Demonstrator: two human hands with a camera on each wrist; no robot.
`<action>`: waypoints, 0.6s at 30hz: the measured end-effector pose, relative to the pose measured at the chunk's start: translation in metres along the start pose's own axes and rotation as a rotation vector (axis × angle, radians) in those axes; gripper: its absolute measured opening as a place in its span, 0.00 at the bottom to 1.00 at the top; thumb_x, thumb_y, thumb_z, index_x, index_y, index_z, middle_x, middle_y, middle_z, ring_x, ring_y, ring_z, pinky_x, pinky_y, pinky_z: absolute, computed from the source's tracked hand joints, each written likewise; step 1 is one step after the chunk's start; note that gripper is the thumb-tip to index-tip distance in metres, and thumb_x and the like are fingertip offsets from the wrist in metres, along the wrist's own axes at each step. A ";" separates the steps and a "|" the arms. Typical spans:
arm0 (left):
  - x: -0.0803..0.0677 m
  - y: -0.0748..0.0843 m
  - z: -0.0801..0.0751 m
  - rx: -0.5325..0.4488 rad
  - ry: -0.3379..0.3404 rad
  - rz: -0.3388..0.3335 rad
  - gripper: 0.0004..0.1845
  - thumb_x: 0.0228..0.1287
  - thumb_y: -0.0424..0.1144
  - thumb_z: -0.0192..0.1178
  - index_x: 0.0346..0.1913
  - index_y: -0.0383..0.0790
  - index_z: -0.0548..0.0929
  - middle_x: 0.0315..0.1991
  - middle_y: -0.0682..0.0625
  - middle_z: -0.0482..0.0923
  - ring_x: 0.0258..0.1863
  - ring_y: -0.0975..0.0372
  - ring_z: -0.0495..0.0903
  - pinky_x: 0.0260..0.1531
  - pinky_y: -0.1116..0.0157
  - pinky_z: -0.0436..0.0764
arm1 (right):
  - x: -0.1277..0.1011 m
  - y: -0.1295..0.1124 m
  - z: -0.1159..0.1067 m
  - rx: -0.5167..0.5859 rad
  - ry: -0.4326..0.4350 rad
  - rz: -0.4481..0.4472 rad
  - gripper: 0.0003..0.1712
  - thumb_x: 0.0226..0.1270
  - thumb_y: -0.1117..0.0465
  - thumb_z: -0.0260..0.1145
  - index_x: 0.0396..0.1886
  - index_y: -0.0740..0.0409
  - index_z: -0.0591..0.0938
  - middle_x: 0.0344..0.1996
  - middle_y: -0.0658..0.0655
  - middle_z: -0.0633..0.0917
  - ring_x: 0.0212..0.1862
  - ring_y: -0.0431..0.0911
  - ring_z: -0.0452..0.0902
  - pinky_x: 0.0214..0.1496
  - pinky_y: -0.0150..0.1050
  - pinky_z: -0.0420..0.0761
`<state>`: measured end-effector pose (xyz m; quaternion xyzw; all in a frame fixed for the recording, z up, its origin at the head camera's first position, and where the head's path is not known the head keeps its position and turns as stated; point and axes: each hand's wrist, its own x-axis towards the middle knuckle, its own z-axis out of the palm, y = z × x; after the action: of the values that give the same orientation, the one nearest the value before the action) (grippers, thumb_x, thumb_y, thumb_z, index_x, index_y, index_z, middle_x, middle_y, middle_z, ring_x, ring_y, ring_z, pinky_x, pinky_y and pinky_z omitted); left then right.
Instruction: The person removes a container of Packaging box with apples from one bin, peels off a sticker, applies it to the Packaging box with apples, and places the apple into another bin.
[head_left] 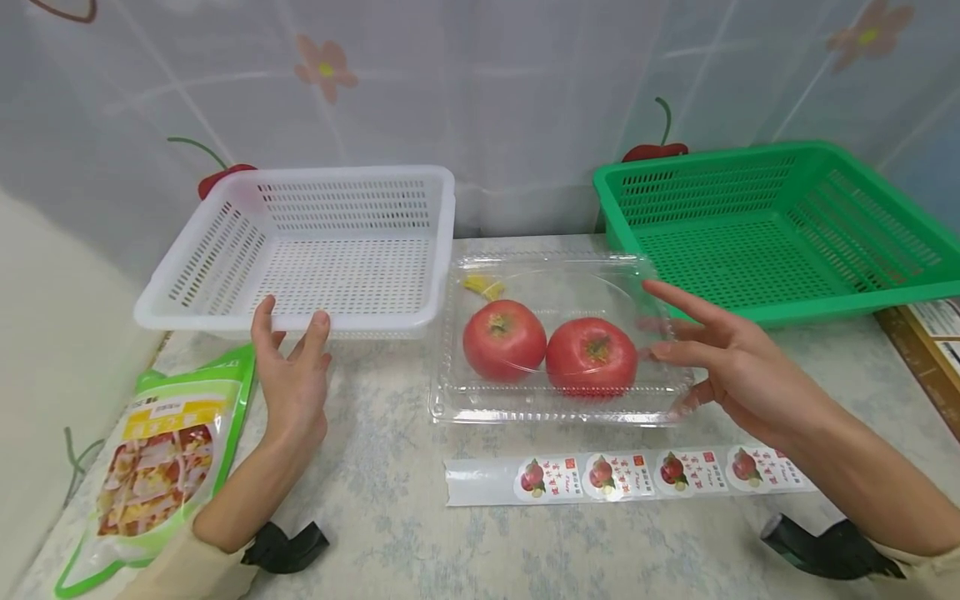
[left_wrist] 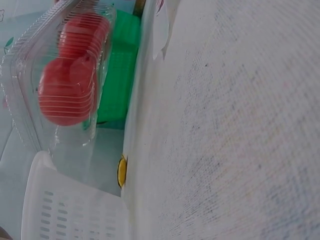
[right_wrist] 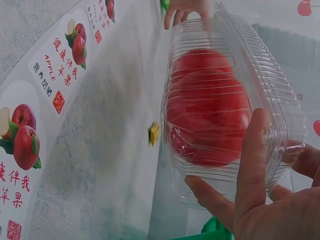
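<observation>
Two red apples (head_left: 505, 340) lie side by side in a lidded clear plastic box (head_left: 555, 408), raised above the table in the wrist views. My right hand (head_left: 738, 367) grips the box by its right end, with fingers (right_wrist: 254, 160) spread along the end wall and around the rim. My left hand (head_left: 292, 375) holds nothing; its fingers are parted just in front of the near rim of a white basket (head_left: 360, 323). In the right wrist view, that left hand (right_wrist: 187, 7) appears beyond the far end of the box.
A green basket (head_left: 720, 242) stands at the back right. Below the box lies a strip of apple stickers (head_left: 626, 479). A green-edged food bag (head_left: 168, 450) is on the left, beside my left forearm. A small yellow thing (head_left: 483, 287) shows through the box.
</observation>
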<state>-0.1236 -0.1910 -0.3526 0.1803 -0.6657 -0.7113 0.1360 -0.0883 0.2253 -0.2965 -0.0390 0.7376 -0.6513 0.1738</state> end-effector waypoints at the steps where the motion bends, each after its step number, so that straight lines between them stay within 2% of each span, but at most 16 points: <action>1: 0.000 0.000 0.000 0.001 0.000 -0.001 0.41 0.67 0.47 0.64 0.75 0.65 0.53 0.70 0.48 0.44 0.67 0.51 0.64 0.66 0.50 0.67 | -0.001 0.001 -0.001 0.001 0.001 0.001 0.38 0.74 0.60 0.60 0.78 0.33 0.57 0.74 0.64 0.53 0.65 0.59 0.59 0.29 0.55 0.84; 6: 0.000 0.001 0.000 0.001 -0.003 -0.001 0.41 0.67 0.46 0.64 0.76 0.66 0.52 0.70 0.48 0.44 0.67 0.51 0.63 0.66 0.50 0.66 | -0.003 0.002 -0.004 -0.028 -0.002 -0.008 0.38 0.75 0.60 0.59 0.78 0.34 0.57 0.75 0.64 0.54 0.65 0.59 0.59 0.29 0.54 0.84; 12: 0.000 0.001 0.000 -0.003 -0.004 0.000 0.41 0.67 0.46 0.64 0.75 0.66 0.52 0.70 0.48 0.44 0.67 0.50 0.63 0.66 0.50 0.66 | -0.004 0.002 -0.001 -0.047 -0.005 -0.017 0.39 0.75 0.61 0.60 0.79 0.38 0.55 0.75 0.64 0.53 0.71 0.59 0.50 0.28 0.53 0.85; 18: 0.000 0.001 0.000 -0.011 -0.004 -0.009 0.40 0.66 0.47 0.64 0.75 0.67 0.53 0.69 0.48 0.44 0.67 0.50 0.63 0.66 0.50 0.66 | 0.001 0.002 0.008 -0.057 0.002 -0.013 0.42 0.74 0.61 0.61 0.80 0.39 0.53 0.76 0.64 0.51 0.74 0.62 0.46 0.30 0.51 0.85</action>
<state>-0.1231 -0.1913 -0.3512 0.1811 -0.6612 -0.7159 0.1326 -0.0863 0.2178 -0.2994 -0.0481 0.7559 -0.6310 0.1676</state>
